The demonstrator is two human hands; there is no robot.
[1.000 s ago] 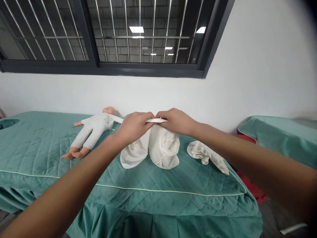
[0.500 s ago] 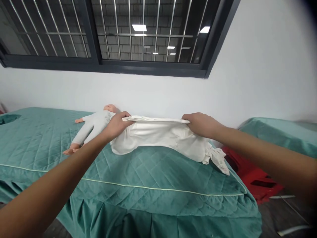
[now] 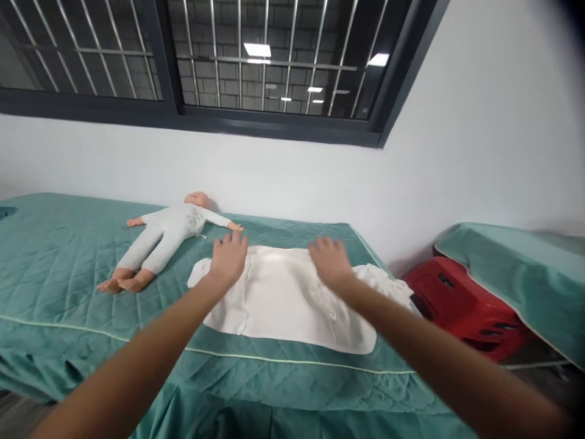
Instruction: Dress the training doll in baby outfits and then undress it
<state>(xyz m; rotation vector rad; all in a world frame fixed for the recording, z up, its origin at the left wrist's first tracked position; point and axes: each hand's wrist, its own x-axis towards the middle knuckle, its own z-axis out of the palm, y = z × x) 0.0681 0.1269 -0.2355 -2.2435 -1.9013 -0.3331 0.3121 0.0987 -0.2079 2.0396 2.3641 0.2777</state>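
A white baby garment (image 3: 278,299) lies spread on the green quilted bed cover, its body fairly flat and its sides bunched. My left hand (image 3: 230,255) is at the garment's far left edge, fingers stretched out and pointing away from me. Over the far right part, my right hand (image 3: 329,261) has its fingers apart too, slightly blurred by motion. Neither hand grips the cloth; whether the palms press on it I cannot tell. To the left, a baby doll (image 3: 176,225) in a pale suit lies on its back, one arm reaching close to my left hand.
The green bed cover (image 3: 68,256) runs along the white wall below a barred window (image 3: 274,73). A red plastic stool (image 3: 457,305) stands past the bed's right end, partly under another green-covered surface (image 3: 516,262).
Both hands have let go of the garment's upper edge, which they held raised and stretched. The cloth has come down flat on the bed, nearer to me.
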